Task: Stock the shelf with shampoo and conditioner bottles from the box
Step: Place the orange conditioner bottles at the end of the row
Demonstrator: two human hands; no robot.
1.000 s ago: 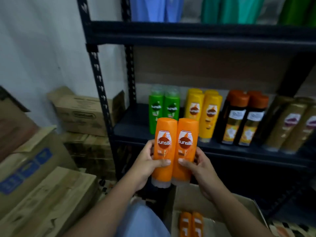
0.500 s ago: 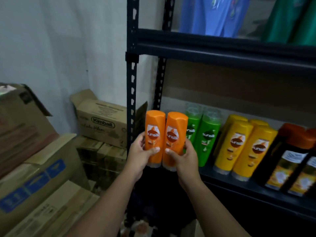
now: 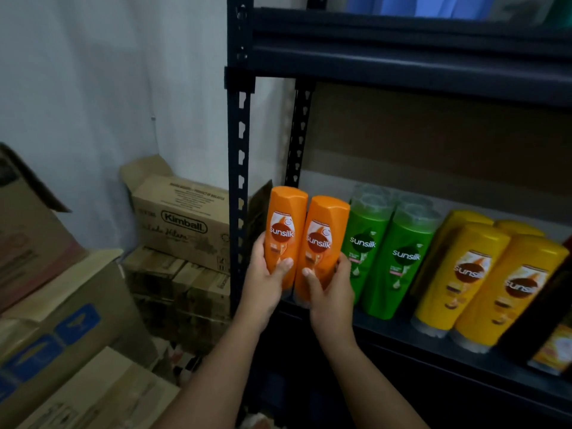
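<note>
Both forearms are bare to the frame's edge, the left hand (image 3: 263, 284) and right hand (image 3: 331, 297) ungloved.

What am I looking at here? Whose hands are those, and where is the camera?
The camera sits on a person's head, looking forward and down, so you see their own arms. The left hand holds one orange bottle and the right hand holds another orange bottle, side by side at the left end of a dark shelf. On that shelf stand green bottles and yellow bottles. Cardboard boxes are stacked to the left.
</note>
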